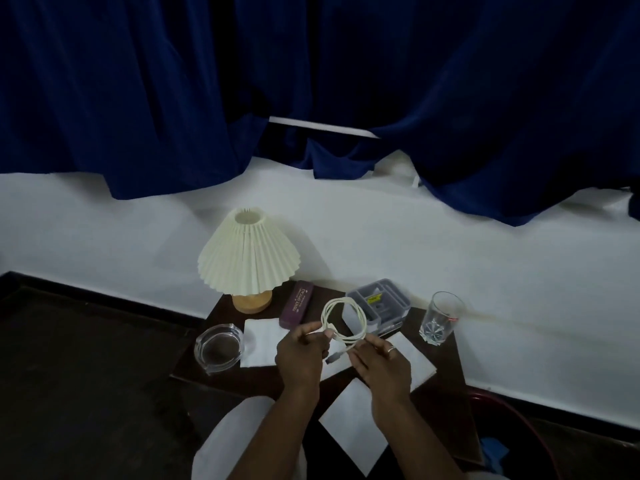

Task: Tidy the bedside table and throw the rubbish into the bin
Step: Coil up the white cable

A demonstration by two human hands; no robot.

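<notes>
White coiled charging cable (343, 320), held above the dark wooden desk (446, 368) by both hands: left hand (301, 355) pinches the coil at its lower left, right hand (379, 363) closes on its lower right. The loop stands roughly upright, its plane facing the camera; the grey plug end (334, 358) hangs down-left between the hands. Behind the coil: purple spectacle case (298, 304), clear plastic box (379, 303), cream pleated lamp (247, 261). Left: glass ashtray (219, 348), white napkin (261, 341). Right: clear drinking glass (440, 318). Under the forearms, a white paper sheet (356, 434) overhangs the near desk edge.
</notes>
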